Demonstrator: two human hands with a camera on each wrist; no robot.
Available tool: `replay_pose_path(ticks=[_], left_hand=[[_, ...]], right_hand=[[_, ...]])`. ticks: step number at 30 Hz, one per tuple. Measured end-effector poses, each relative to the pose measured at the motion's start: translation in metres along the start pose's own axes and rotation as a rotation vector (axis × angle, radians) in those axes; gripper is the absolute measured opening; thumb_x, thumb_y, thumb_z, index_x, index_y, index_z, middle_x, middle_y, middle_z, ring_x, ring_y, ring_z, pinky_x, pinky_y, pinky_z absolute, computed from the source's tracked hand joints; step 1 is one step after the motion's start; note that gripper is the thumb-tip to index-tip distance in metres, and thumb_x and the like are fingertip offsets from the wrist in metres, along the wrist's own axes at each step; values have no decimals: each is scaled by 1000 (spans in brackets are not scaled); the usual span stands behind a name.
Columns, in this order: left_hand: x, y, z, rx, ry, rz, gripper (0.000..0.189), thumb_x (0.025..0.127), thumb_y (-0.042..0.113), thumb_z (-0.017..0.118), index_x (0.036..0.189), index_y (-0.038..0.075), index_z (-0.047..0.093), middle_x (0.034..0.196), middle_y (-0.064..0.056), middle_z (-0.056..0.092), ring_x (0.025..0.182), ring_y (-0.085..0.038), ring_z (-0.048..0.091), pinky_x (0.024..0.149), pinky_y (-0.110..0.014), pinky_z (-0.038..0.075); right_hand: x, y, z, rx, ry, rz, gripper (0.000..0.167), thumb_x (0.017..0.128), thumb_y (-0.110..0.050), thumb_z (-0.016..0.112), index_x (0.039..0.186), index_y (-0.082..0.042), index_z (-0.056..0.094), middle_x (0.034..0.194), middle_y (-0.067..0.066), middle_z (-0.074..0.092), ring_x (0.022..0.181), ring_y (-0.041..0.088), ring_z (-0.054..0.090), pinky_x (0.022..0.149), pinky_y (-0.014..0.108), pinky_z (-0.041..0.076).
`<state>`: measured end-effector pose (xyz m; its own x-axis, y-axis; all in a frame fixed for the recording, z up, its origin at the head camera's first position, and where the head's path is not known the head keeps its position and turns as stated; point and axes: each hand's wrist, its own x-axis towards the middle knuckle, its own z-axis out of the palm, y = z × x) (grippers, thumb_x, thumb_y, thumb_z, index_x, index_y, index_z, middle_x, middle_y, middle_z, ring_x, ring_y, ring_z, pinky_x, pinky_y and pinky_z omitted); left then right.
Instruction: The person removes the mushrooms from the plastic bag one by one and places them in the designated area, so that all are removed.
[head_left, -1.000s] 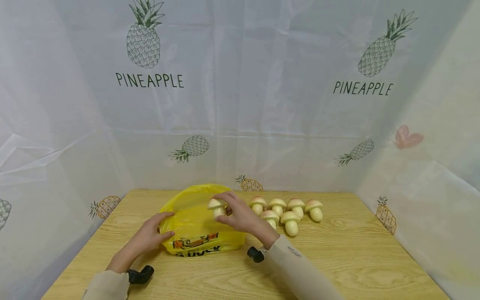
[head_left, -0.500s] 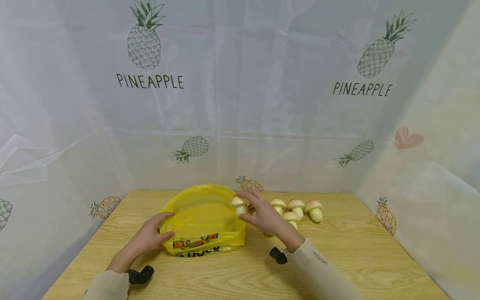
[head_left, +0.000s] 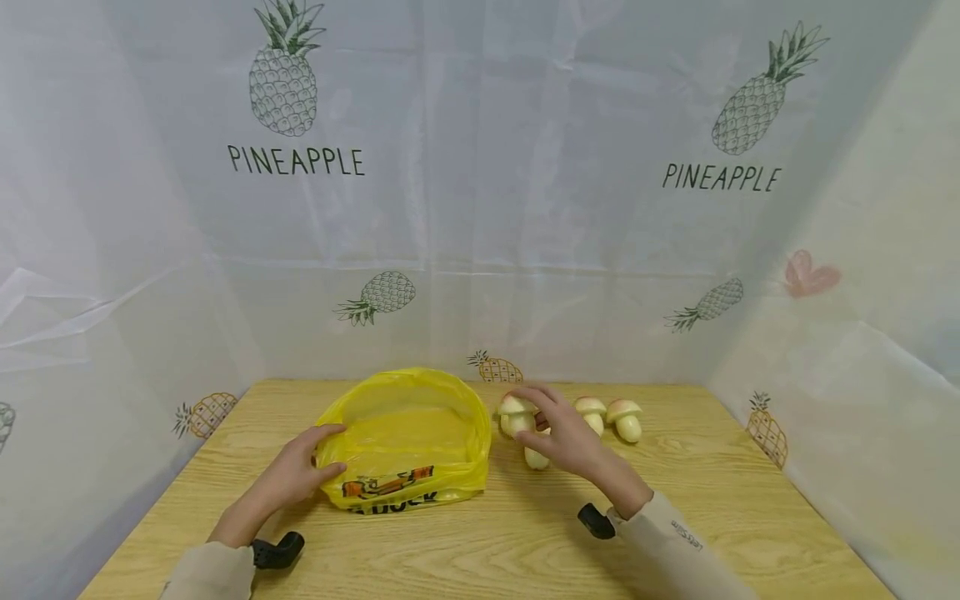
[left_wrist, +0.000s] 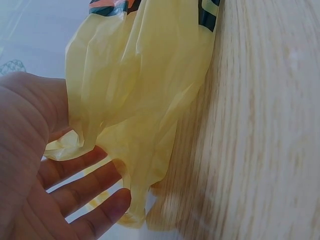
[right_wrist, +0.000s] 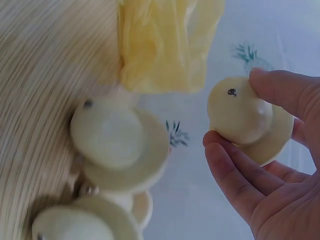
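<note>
In the head view, a yellow plastic bag (head_left: 408, 433) lies with its mouth wide open. My left hand (head_left: 300, 471) is at its left rim, two fingers reaching inside with a gap between them. In the left wrist view, the plastic covers part of that hand (left_wrist: 65, 175), and its other fingers extend outside the bag. My right hand (head_left: 566, 433) pinches a toy mushroom (head_left: 516, 417) with a reddish cap, right of the bag. The right wrist view shows this mushroom (right_wrist: 240, 110) between thumb and fingers, raised beside others.
Another mushroom (head_left: 536, 457) lies below the right hand. Two more, a mushroom (head_left: 590, 412) and its neighbour (head_left: 626, 421), are farther right; others are hidden by the hand. The wooden table (head_left: 450, 554) ends at a pineapple-printed curtain (head_left: 570, 250).
My right hand has moved right with the mushroom, from above the bag's mouth to the group of mushrooms. My left hand and the bag have stayed in place.
</note>
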<state>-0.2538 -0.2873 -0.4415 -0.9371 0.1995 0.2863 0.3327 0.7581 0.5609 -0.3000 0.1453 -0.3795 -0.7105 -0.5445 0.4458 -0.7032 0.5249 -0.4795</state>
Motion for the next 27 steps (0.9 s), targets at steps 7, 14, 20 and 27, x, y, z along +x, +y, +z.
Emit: replay_pose_path(ticks=[7,14,20,27], left_hand=[[0,4,-2,-8,-18,-9,59,88,18,71,139,3,47,137,-22,47,124,-46,42,92,-60,42],[0,4,-2,-21,-32,-22,59,88,18,71,140,3,46,138,-22,46,126,-47,41,93,-61,42],[1,4,-3,-23,-40,-30,60,89,21,70,140,4,45,139,-22,45,126,-47,40,94,-61,41],[0,1,-2,-1,-9,-16,59,88,20,71,140,4,46,138,-21,47,125,-46,42,94,-61,41]], right_hand=[[-18,12,-19,-50,40,15,59,86,-14,73,139,-21,49,138,4,42,91,19,60,74,34,56],[-35,26,-36,-79,60,31,61,85,-11,74,139,-19,48,138,6,40,95,18,58,74,35,55],[-52,41,-48,-124,90,30,60,84,-8,75,137,-16,49,136,9,41,93,19,58,72,36,55],[-68,60,-63,-141,102,71,60,85,-6,73,138,-14,47,135,11,42,87,18,59,69,30,55]])
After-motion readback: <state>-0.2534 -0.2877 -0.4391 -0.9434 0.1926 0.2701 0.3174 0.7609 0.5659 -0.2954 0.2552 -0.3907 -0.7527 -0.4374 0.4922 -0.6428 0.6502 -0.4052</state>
